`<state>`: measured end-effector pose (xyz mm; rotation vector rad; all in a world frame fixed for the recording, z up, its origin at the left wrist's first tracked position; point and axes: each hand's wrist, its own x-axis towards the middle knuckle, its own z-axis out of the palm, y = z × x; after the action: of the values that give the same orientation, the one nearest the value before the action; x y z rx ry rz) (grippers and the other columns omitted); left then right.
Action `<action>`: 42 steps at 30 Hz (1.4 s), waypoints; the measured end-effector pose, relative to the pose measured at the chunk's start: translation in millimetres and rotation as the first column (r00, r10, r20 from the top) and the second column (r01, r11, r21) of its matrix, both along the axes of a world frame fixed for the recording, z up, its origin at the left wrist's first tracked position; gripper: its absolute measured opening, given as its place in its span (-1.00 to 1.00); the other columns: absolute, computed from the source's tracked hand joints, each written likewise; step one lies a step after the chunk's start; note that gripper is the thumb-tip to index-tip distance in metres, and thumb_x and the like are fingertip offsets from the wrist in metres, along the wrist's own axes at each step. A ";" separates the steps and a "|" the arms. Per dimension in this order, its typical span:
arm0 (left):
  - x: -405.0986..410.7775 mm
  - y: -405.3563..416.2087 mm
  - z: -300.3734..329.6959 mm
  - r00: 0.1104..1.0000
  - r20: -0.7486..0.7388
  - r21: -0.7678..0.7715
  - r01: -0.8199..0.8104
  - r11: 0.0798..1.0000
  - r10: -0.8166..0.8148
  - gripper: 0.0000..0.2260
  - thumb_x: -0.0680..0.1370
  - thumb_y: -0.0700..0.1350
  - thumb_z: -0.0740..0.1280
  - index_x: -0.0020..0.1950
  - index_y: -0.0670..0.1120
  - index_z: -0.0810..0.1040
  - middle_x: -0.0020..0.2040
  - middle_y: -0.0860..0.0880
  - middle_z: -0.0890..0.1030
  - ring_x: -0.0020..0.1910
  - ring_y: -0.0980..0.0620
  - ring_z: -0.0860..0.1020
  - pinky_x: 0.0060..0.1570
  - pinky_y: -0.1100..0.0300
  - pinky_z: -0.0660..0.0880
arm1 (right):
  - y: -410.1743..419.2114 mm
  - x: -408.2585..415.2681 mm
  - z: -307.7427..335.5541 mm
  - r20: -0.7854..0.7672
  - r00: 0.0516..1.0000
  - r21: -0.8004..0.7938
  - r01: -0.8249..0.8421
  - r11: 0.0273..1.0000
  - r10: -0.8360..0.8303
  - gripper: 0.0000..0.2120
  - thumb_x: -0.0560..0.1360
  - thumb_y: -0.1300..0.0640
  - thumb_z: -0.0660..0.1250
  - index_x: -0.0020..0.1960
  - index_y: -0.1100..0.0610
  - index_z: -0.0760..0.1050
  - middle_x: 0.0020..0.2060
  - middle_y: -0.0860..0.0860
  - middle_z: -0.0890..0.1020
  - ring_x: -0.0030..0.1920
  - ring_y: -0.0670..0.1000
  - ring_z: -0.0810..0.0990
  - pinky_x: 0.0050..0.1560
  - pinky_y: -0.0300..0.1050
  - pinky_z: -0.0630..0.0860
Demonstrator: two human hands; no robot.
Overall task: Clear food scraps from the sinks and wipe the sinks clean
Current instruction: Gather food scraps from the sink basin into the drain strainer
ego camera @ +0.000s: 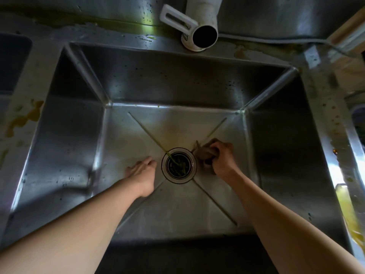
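I look down into a deep steel sink (138, 84). At the middle of its floor sits the round drain strainer (179, 165), with green vegetable scraps (178, 167) inside it. A thin green stem (150, 133) lies along the floor crease and runs into the drain. My left hand (143, 172) rests on the sink floor just left of the drain, fingers straight. My right hand (221, 156) grips a dark brown cloth (205, 152) bunched against the floor just right of the drain.
A white tap spout (201, 26) with a white lever hangs over the back rim. Yellow-green stains mark the left rim (25, 115) and the right rim (349, 210). A second basin (11, 62) shows at the far left.
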<state>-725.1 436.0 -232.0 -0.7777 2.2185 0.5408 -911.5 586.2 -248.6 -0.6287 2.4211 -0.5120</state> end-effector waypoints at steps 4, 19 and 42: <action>5.2 1.6 0.3 0.999 0.037 0.029 -0.004 1.000 0.002 -0.33 0.45 -0.28 0.21 0.53 -0.04 0.09 0.56 0.08 -0.05 0.48 -0.02 0.17 0.37 0.02 0.29 | 18.1 5.5 -5.7 -0.017 0.992 0.307 0.127 0.943 -0.128 -0.52 0.41 0.27 0.36 0.29 0.11 0.37 0.32 0.15 0.23 0.16 0.21 0.46 0.24 -0.09 0.42; 8.2 2.6 0.0 0.998 0.001 0.055 -0.057 0.997 0.057 -0.30 0.45 -0.31 0.22 0.54 0.00 0.06 0.57 0.08 -0.05 0.51 0.00 0.11 0.42 0.05 0.24 | -1.3 31.3 -0.5 0.011 0.978 0.090 0.205 0.975 -0.207 -0.64 0.38 0.30 0.31 0.17 0.12 0.47 0.21 0.13 0.31 0.04 0.17 0.52 0.17 0.02 0.52; 9.5 -0.7 18.2 0.987 -0.141 0.049 -0.072 0.996 0.078 -0.44 0.47 -0.26 0.25 0.46 -0.03 0.24 0.44 0.03 0.28 0.41 -0.01 0.28 0.33 0.08 0.33 | -29.1 64.8 2.2 -0.035 0.847 0.456 -0.459 0.763 0.530 -0.65 0.59 0.11 0.13 0.35 0.03 0.43 0.35 0.16 0.21 0.36 0.21 0.16 0.29 0.03 0.28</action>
<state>-715.7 435.2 -213.8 -0.8249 2.3070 0.6990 -846.7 557.1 -246.4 -1.0926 2.2619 0.3098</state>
